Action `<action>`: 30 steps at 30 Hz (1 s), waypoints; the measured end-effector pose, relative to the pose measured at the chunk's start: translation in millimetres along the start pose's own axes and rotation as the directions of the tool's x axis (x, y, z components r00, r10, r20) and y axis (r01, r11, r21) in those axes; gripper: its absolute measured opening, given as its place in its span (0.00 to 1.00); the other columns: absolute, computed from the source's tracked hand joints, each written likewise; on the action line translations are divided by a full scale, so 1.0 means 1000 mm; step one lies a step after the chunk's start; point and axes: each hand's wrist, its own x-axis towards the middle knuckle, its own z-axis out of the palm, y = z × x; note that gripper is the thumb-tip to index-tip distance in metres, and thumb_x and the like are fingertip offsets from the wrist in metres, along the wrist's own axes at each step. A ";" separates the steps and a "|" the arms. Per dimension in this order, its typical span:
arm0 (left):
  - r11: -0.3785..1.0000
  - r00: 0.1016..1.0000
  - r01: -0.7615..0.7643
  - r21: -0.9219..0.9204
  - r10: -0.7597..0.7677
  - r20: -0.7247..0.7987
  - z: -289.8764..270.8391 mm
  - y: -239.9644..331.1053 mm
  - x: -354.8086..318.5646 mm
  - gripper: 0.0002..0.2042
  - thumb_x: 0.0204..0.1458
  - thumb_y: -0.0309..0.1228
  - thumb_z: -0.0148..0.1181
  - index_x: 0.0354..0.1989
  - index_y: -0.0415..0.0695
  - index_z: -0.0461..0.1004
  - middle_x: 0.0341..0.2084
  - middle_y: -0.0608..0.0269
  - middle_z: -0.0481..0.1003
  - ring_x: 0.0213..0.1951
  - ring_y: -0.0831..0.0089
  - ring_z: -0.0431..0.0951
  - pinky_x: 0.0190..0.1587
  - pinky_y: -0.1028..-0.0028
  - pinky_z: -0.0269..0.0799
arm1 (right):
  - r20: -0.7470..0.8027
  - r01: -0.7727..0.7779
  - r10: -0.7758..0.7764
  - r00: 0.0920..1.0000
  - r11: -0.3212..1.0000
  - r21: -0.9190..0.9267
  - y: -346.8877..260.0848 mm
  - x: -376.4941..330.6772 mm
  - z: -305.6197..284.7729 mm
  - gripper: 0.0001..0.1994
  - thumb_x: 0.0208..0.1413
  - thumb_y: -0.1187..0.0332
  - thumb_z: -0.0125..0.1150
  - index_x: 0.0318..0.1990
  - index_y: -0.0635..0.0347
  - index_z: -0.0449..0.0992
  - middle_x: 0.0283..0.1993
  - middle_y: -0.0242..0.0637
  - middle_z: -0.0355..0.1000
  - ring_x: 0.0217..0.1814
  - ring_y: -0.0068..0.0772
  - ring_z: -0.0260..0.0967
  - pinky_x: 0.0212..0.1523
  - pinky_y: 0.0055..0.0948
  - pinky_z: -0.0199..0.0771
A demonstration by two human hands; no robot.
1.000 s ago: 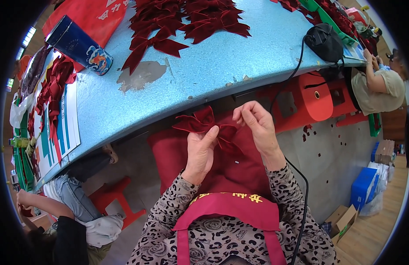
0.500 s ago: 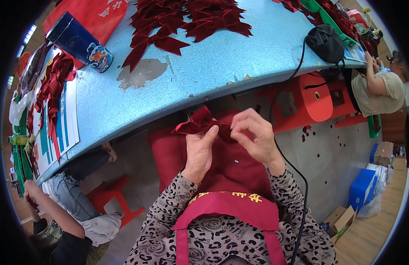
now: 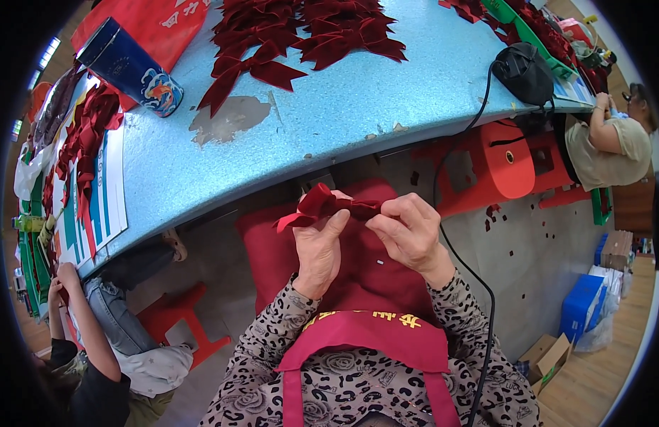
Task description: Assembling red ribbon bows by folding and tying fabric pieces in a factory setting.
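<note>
Above my lap, a dark red velvet ribbon bow (image 3: pixel 317 203) is held between my two hands. My left hand (image 3: pixel 319 252) grips it near the middle, thumb pressed on top, with a loop standing up beyond the fingers. My right hand (image 3: pixel 410 232) pinches the bow's right side between thumb and fingertips. The fingers hide part of that end. Beneath the bow lies the dark red apron (image 3: pixel 365 285) over my legs.
On the light blue table (image 3: pixel 287 128) lie rows of finished-looking red bows (image 3: pixel 255 64), a dark blue tumbler (image 3: pixel 130 67) and a black pouch (image 3: pixel 523 71). A black cable (image 3: pixel 472 274) hangs at my right. Red stools (image 3: pixel 497 160) and other people sit at both sides.
My right hand has lowered slightly and closed in on the bow's right side. The bow has tilted, its loop now upright. At left, the other person's hands have come together higher up.
</note>
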 end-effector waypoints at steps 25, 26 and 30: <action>0.996 0.998 -0.055 0.070 0.058 -0.041 -0.016 0.010 0.006 0.16 0.44 0.15 0.58 0.41 0.42 0.65 0.37 0.60 0.71 0.42 0.72 0.71 0.47 0.74 0.67 | 0.013 -0.018 0.021 1.000 0.984 -0.175 -0.008 0.008 0.034 0.09 0.38 0.76 0.61 0.30 0.60 0.71 0.32 0.34 0.65 0.30 0.33 0.65 0.27 0.28 0.66; 0.995 0.997 -0.063 0.075 0.066 -0.039 -0.018 0.009 0.006 0.16 0.45 0.15 0.58 0.41 0.42 0.65 0.37 0.60 0.71 0.42 0.73 0.71 0.47 0.74 0.67 | 0.028 0.023 -0.018 0.999 0.981 -0.192 -0.010 0.007 0.035 0.08 0.39 0.74 0.59 0.31 0.60 0.70 0.33 0.34 0.66 0.30 0.31 0.65 0.27 0.27 0.66; 0.993 0.996 -0.066 0.097 0.072 -0.060 -0.025 0.012 0.004 0.16 0.46 0.15 0.57 0.42 0.41 0.65 0.38 0.61 0.72 0.42 0.73 0.72 0.47 0.75 0.68 | 0.076 0.111 -0.099 0.992 0.980 -0.167 -0.016 0.007 0.044 0.08 0.41 0.73 0.57 0.32 0.60 0.70 0.34 0.34 0.68 0.30 0.28 0.65 0.28 0.26 0.66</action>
